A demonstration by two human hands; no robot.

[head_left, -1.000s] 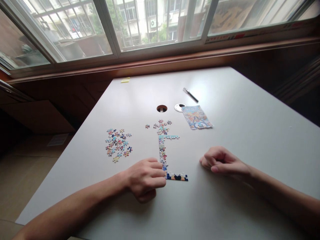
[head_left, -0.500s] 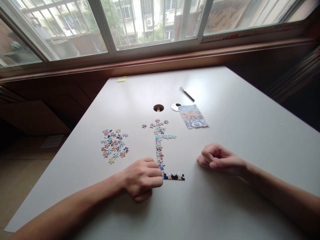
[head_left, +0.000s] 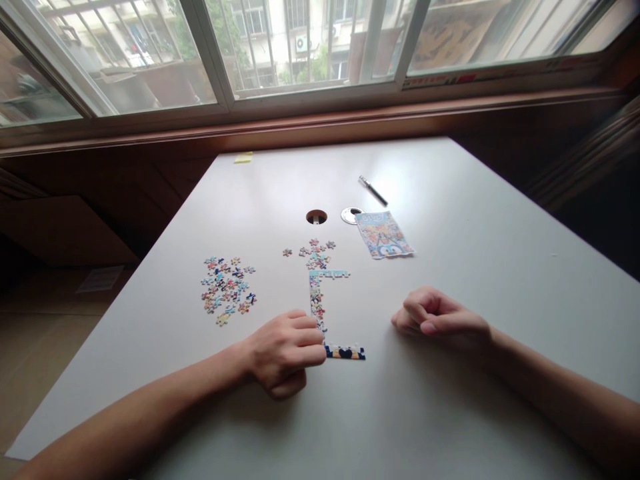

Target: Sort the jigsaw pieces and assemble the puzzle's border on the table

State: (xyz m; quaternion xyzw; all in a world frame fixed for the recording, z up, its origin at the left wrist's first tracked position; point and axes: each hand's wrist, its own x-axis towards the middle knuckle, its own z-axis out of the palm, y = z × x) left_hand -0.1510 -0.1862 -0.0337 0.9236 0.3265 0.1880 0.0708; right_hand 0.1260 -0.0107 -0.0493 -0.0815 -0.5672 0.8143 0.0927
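Head view looks down on a wide pale desk (head_left: 450, 220) under a window, and almost nothing on it has shifted over the last second: the view itself has swung a little, while the puzzle parts lie just as they did. Both forearms rest on the desk as before. The left hand (head_left: 283, 352) is curled into a loose fist with its fingertips (head_left: 316, 340) pressed against the lower corner of the assembled puzzle border (head_left: 320, 313), an L-shaped run of joined pieces with a short arm at its far end; compared with a second ago the hand has barely moved, so my reading is that it is seating or steadying the corner rather than fetching a new piece. The right hand (head_left: 440, 321) lies apart to the right, fingers folded in, holding nothing that shows. Left of the border sits a pile of loose pieces (head_left: 227, 290); a smaller cluster (head_left: 316, 253) lies just beyond its far end. Further off lie the printed reference picture (head_left: 384, 235), whose lettering is too small to read, a pen (head_left: 373, 191), a round cable hole (head_left: 317, 217) and a yellow sticky note (head_left: 243, 158), blank as far as I can tell.
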